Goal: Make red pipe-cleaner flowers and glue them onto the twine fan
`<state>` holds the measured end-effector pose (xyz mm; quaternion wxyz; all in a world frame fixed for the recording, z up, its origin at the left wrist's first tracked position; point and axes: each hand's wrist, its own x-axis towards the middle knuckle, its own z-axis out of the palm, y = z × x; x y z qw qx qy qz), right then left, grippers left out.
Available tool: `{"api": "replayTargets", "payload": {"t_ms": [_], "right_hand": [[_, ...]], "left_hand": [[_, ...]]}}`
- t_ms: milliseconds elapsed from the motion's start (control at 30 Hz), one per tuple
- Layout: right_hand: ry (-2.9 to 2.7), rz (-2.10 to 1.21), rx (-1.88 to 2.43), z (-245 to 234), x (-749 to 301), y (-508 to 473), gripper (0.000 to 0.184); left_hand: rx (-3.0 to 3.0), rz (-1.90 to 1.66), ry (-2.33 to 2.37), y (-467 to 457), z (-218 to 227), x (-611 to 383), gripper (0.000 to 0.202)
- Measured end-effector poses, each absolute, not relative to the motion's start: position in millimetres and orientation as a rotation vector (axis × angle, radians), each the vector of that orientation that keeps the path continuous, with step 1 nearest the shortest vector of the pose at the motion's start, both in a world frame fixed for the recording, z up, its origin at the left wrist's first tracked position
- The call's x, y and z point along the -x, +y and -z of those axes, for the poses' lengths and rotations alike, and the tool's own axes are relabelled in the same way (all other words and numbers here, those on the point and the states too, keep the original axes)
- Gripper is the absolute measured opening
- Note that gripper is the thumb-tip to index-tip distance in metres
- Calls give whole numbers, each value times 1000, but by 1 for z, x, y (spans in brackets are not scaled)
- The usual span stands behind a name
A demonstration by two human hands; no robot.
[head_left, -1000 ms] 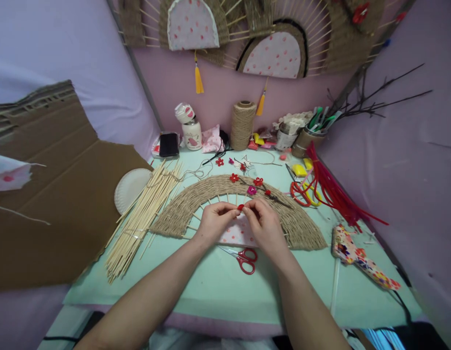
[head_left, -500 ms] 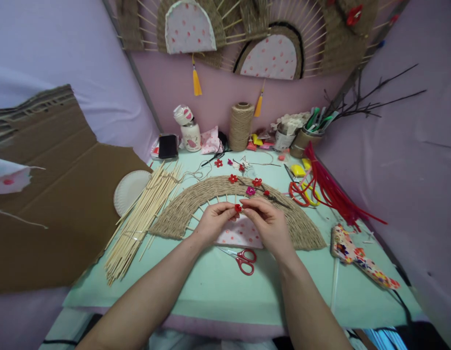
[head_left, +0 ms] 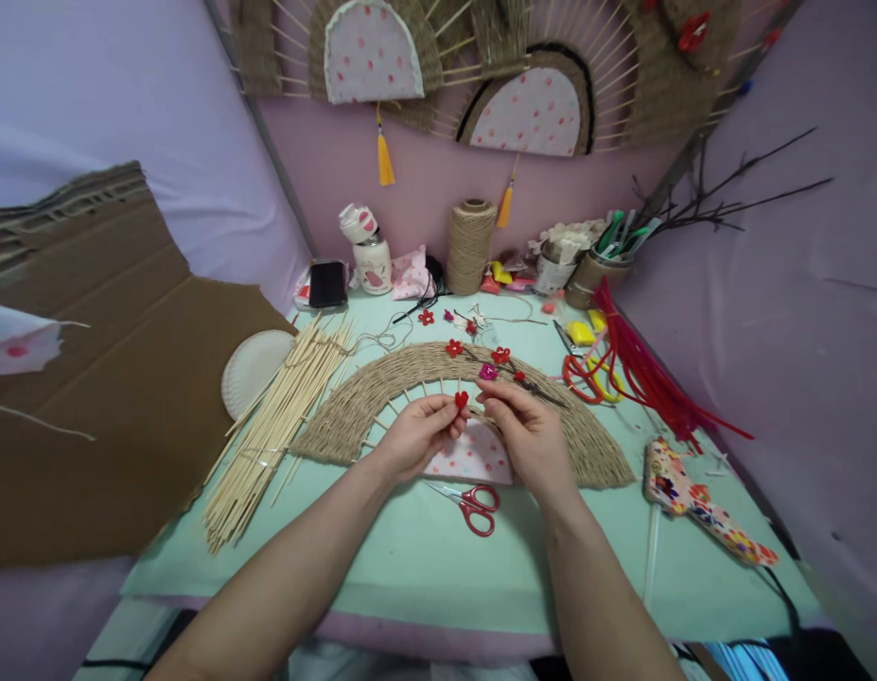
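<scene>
My left hand (head_left: 416, 433) pinches a small red pipe-cleaner piece (head_left: 462, 399) between thumb and fingertips. My right hand (head_left: 527, 427) is beside it, fingers curled in a pinch close to the red piece; whether it holds anything I cannot make out. Both hands hover over a half-round woven jute fan (head_left: 353, 407) with stick ribs and a spotted cloth centre (head_left: 473, 454). Small red and pink flowers (head_left: 496, 357) on a dark twig lie on the fan's top. Red-handled scissors (head_left: 476, 503) lie just in front of my hands.
A bundle of bamboo sticks (head_left: 274, 426) and a paper plate (head_left: 250, 369) lie left, beside brown cardboard (head_left: 104, 397). Red pipe cleaners (head_left: 643, 378) and a patterned glue gun (head_left: 700, 506) lie right. A twine spool (head_left: 471, 244), jars and a phone (head_left: 328, 282) stand at the back.
My hands drew slightly apart. The red piece now stands up in my left fingers, and my right hand has shifted a little to the right of it.
</scene>
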<state>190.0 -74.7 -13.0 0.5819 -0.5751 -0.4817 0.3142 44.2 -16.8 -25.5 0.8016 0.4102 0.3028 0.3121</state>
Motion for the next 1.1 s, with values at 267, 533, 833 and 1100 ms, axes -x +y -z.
{"api": "replayTargets", "payload": {"t_ms": [267,533,833,1100], "right_hand": [[-1146,-760,1348,15,-187,-72,18],[-1095,-801,1440,18,-184,-71,19],[-1118,-735,1334,15,-182,-72,11],[-1266,-656,1354,20,-176,-72,10]], "left_hand": [[-750,-626,574,-19,28,-47,23],[-739,-675,604,-22,29,-51,20],[-1240,-832,851,-16,24,-44,22],[-1519,-924,961,-20,21,-44,12]]}}
